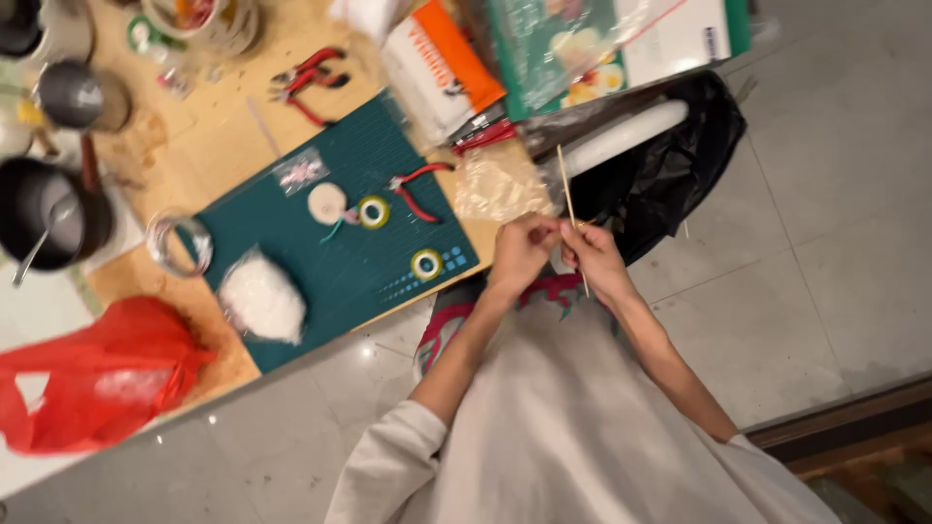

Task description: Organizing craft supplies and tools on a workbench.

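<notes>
A thin wooden skewer (567, 189) is pinched between both my hands, in front of my chest and just off the table's corner. My left hand (519, 252) grips its middle with closed fingers. Beside it, my right hand (594, 257) closes on the same stick, whose lower end pokes out below. Whether something small sits between the fingertips is hidden. On the dark green cutting mat (291, 223) lie a white disc (327, 202), two yellow-rimmed rings (374, 211) (426, 263) and red-handled pliers (416, 189).
A white fluffy bag (260, 299), a wire coil (180, 243) and a red plastic bag (97, 378) lie at the left. More red pliers (309, 78), cups and packages crowd the wooden table. A black bag (670, 165) hangs at its corner above grey floor tiles.
</notes>
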